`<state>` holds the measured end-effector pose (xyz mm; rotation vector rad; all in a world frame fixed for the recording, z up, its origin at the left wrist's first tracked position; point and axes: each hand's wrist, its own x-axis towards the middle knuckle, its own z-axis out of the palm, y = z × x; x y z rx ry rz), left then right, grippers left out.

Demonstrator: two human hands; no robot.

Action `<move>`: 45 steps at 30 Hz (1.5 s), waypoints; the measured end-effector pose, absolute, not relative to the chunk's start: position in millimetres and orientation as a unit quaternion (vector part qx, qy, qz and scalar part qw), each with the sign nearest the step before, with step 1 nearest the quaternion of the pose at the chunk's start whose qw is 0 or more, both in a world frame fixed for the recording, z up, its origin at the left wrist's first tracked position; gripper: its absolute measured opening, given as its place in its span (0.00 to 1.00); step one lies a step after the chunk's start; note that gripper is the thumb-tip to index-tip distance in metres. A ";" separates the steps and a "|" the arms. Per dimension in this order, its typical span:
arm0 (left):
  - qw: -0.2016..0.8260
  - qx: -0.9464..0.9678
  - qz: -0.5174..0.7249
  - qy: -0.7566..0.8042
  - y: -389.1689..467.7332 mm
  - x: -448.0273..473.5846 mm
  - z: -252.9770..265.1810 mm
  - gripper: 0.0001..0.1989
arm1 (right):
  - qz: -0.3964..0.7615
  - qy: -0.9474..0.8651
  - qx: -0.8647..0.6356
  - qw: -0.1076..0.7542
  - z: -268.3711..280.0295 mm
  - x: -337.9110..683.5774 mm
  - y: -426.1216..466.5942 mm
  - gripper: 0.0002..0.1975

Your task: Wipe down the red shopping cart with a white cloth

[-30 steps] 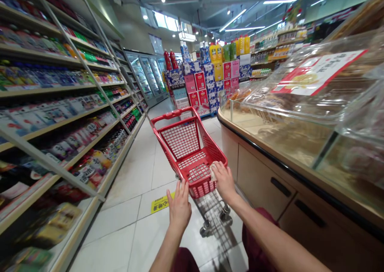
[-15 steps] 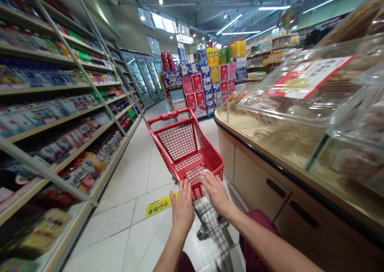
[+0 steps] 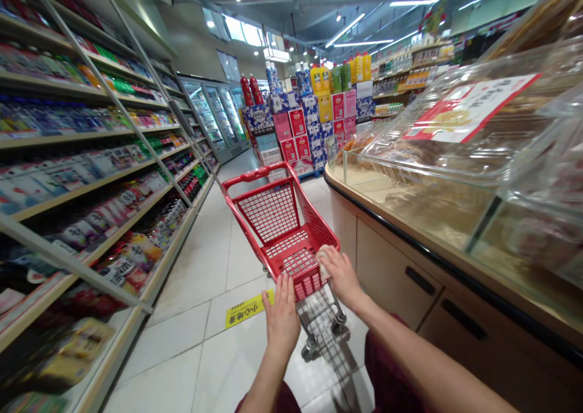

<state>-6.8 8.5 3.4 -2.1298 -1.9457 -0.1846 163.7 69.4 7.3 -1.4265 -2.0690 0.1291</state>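
A red shopping cart [image 3: 310,234] with a plastic lattice basket stands in front of me, and its basket holds nothing. My left hand [image 3: 281,313] lies against the near left corner of the basket, fingers stretched out and thumb apart. At the near right corner, my right hand [image 3: 340,274] is closed around a crumpled whitish cloth [image 3: 323,260], pressing it to the rim. My right hand's fingers hide part of the cloth. Below the basket, the cart's grey wheels [image 3: 310,346] rest on the tiles.
Shelves of drinks [image 3: 77,170] line the left side. On the right, a display counter [image 3: 387,237] holds clear plastic food boxes [image 3: 437,152]. Stacked cartons [image 3: 296,133] and glass-door fridges [image 3: 218,115] stand ahead. A yellow floor sticker [image 3: 248,308] lies beside the cart.
My right hand has moved right with the cloth, from the middle of the basket's near rim to its right corner. The left hand stays at the left corner.
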 end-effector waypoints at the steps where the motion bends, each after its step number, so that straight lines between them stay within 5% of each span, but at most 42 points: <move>1: 0.124 -0.731 -0.062 -0.668 8.4 -6.5 3.1 0.36 | 0.049 -0.743 -0.588 0.317 7.2 167.0 71.6 0.26; 8: 0.126 -0.724 -0.060 -0.676 8.5 -4.5 1.5 0.36 | 0.045 -0.843 -0.446 0.297 4.9 156.6 67.1 0.25; 13: 0.129 -0.727 -0.068 -0.671 8.1 -4.2 -0.6 0.36 | 0.040 -0.720 -0.614 0.323 9.2 170.1 77.0 0.24; 19: 0.133 -0.722 -0.077 -0.675 7.7 -2.8 -1.6 0.36 | 0.037 -0.842 -0.449 0.297 4.7 161.4 67.5 0.24; 24: 0.120 -0.720 -0.069 -0.680 7.1 0.1 3.9 0.36 | 0.032 -0.733 -0.604 0.312 10.9 164.3 74.6 0.24; 29: 0.121 -0.715 -0.074 -0.685 7.1 0.7 3.8 0.35 | 0.037 -0.860 -0.421 0.287 8.7 148.6 65.8 0.23; 34: 0.111 -0.731 -0.074 -0.669 5.2 2.0 2.7 0.36 | 0.027 -0.741 -0.595 0.310 9.4 165.6 75.2 0.24; 40: 0.123 -0.729 -0.081 -0.668 17.5 6.8 11.1 0.33 | 0.041 -0.854 -0.438 0.276 10.0 159.7 66.7 0.24; 45: 0.111 -0.720 -0.069 -0.682 23.7 -14.7 18.9 0.31 | 0.040 -0.726 -0.605 0.324 12.9 178.5 81.6 0.26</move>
